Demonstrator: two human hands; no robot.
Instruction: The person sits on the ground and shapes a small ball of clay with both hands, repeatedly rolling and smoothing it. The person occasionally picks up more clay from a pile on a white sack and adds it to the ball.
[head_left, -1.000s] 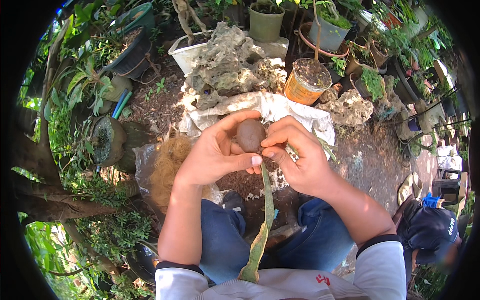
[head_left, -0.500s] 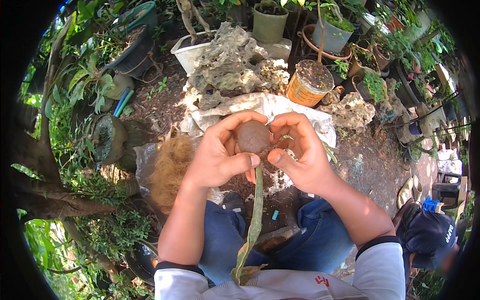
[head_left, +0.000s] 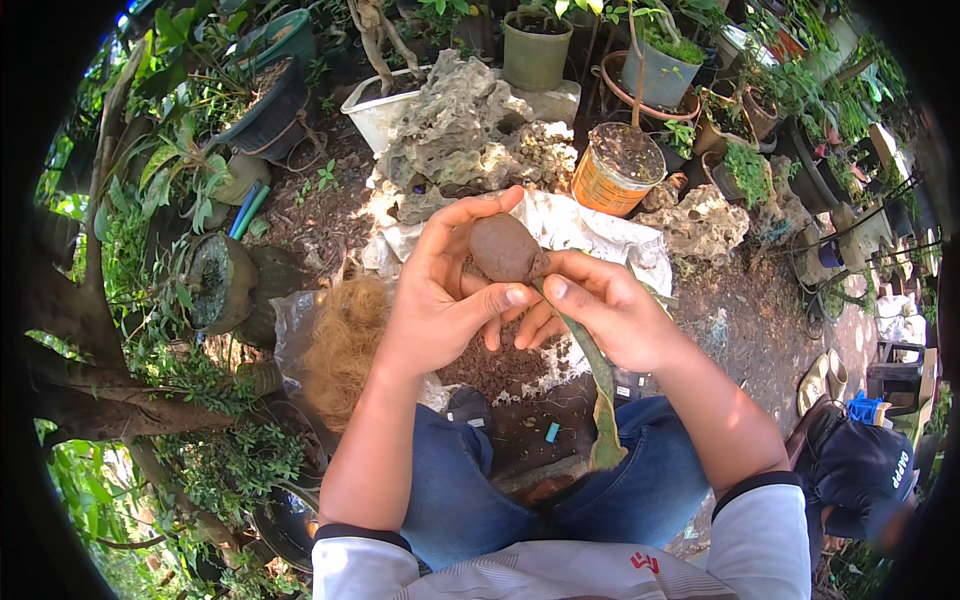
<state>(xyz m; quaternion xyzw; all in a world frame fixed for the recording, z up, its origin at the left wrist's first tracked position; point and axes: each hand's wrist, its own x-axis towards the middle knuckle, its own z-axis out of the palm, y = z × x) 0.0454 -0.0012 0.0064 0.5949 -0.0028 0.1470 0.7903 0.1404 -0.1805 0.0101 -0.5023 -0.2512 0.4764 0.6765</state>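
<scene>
A smooth, rounded ball of brown mud rests in my left hand, whose fingers curl round its far and left sides. One long, narrow green leaf with brown, dried patches hangs from the ball's near right end toward my lap. My right hand pinches the spot where leaf and ball meet, its thumb close to the tip of my left thumb. Beneath both hands lies loose dark soil on the ground.
A heap of tan fibre sits on clear plastic at left. White sacking spreads beyond my hands, before a rugged rock and an orange tub. Potted plants surround the spot. Someone in dark clothing is at the right edge.
The ball has turned in my left hand, swinging the leaf from the middle toward the right. My right hand, cupped beside the ball before, now pinches the leaf's base.
</scene>
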